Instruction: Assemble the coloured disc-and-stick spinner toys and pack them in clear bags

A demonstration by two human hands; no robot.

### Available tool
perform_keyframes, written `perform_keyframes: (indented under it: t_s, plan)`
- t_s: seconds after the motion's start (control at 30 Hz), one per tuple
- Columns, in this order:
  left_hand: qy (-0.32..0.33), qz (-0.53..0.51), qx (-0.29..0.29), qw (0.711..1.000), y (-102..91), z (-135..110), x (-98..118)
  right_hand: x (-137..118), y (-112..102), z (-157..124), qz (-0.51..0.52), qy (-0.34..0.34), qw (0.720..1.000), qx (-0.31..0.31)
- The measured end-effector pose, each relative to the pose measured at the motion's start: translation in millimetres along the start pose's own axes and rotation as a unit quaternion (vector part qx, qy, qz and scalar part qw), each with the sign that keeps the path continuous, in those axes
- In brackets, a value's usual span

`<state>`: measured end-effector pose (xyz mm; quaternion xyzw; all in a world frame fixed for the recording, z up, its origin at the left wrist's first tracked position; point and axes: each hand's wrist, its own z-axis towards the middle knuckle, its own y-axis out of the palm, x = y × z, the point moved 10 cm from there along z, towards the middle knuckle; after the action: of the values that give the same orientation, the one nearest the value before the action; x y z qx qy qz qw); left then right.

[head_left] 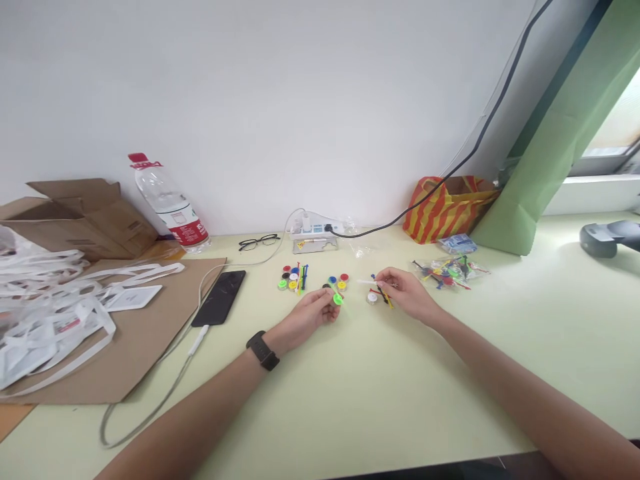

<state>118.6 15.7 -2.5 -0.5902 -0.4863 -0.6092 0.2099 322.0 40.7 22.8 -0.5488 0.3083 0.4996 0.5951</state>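
My left hand [313, 313] pinches a small bright green plastic disc [338, 299] above the table; a thin pale green strip shows beside it, too blurred to name. My right hand [405, 291] is closed on a thin white plastic stick [367, 281] that points left. Under its fingers lie a yellow stick [391, 303], some dark ones and a white disc [372, 297]. Just beyond my left hand are a red disc [344, 277], a blue disc [333, 280] and a yellow disc [342, 286]. Further left, several coloured discs [293, 285] lie beside coloured sticks [305, 277].
A clear bag of coloured pieces [450, 273] lies right. Behind stand a power strip [315, 227], glasses [259, 242] and a striped bag [445, 210]. At left are a phone [219, 298] on its cable, a bottle [173, 207], cardboard [165, 313] and a box [95, 223].
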Motion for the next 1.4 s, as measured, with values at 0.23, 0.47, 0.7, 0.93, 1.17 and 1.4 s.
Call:
perform_keyframes:
  t_s: [0.23, 0.47, 0.7, 0.93, 1.17, 1.4]
  plan:
    - [0.002, 0.003, -0.003, 1.000, 0.8, 0.0, 1.6, -4.1, 18.5, -5.0, -0.015, 0.002, 0.999, -0.051]
    - [-0.005, 0.001, 0.000, 1.000, -0.8, 0.5, -0.8, 0.3, 16.9, -4.8, -0.022, 0.002, 0.999, -0.022]
    - [-0.002, 0.003, -0.004, 1.000, 0.8, -0.1, 0.6, 6.6, 13.7, -3.3, -0.038, -0.003, 0.999, -0.006]
    - [-0.003, -0.004, -0.002, 1.000, 0.0, 0.3, -0.4, 19.4, -0.6, -2.4, 0.051, 0.062, 0.996, 0.040]
    - [-0.008, -0.001, 0.006, 1.000, -0.4, 0.2, -0.8, 22.9, 8.0, -7.1, 0.084, 0.098, 0.992, 0.015]
    - [-0.008, 0.009, 0.001, 1.000, 1.2, 0.4, -0.9, 25.6, 9.2, -8.0, 0.077, 0.125, 0.989, 0.003]
